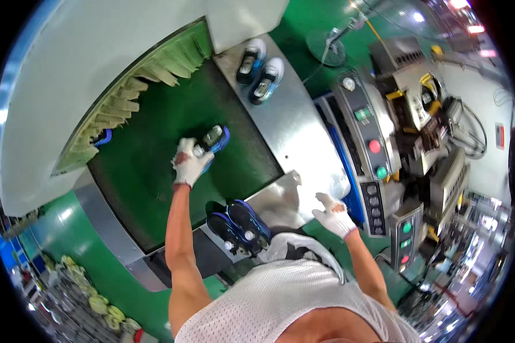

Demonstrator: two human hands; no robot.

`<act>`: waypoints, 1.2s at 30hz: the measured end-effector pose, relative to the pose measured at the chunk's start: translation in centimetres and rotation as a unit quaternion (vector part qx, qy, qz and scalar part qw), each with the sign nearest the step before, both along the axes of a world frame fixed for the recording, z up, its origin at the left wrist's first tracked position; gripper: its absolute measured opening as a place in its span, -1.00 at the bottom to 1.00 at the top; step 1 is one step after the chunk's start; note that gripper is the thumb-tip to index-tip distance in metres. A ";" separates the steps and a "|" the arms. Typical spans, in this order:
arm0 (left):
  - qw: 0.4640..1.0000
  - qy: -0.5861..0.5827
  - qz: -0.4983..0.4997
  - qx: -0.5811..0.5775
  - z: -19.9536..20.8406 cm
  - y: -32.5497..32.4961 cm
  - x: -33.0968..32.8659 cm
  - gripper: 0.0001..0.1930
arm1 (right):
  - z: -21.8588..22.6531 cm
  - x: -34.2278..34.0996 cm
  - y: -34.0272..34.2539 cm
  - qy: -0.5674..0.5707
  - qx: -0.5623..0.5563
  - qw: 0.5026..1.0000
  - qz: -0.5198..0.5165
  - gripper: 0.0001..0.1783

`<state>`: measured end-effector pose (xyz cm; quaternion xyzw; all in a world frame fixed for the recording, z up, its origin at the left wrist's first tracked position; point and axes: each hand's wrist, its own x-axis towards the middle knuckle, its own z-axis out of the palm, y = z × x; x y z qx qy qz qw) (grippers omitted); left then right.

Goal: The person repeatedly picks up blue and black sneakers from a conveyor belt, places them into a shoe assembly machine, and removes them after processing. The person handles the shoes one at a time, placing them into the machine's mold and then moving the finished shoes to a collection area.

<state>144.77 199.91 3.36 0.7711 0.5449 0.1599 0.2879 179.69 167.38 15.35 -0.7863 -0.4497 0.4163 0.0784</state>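
Observation:
My left hand (pixel 190 162), in a white knit glove, is closed on the near end of a blue-and-black shoe (pixel 225 139) with a grey shape inside its opening. This shoe is over the green conveyor belt (pixel 154 188); whether it rests on the belt I cannot tell. My right hand (pixel 333 215), gloved likewise, is held beside the metal table's near end with thumb and fingers apart and nothing in it. Close to my body, a pair of dark shoes with blue edges (pixel 249 222) stands by the belt's near corner.
Two black, blue and white shoes (pixel 267 81) sit at the far end of the metal table (pixel 292 134). Cloth strips (pixel 120 108) hang across a white machine's opening, a blue-edged shoe (pixel 104 137) partly behind them. Control panels with buttons (pixel 367 128) stand to the right.

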 end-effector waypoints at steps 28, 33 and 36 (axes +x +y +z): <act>0.888 -0.088 -0.423 0.156 23.9 -9.4 77.7 -0.25 | 14.0 19.4 -22.7 0.574 0.445 0.456 -0.514 -0.19; 0.930 0.012 -0.354 0.101 18.2 -10.6 83.4 -0.18 | 13.2 19.4 -23.8 0.484 0.507 0.475 -0.532 -0.06; 0.933 0.070 -0.337 0.102 19.7 -8.8 84.9 -0.23 | 10.3 18.3 -25.8 0.504 0.475 0.449 -0.564 -0.15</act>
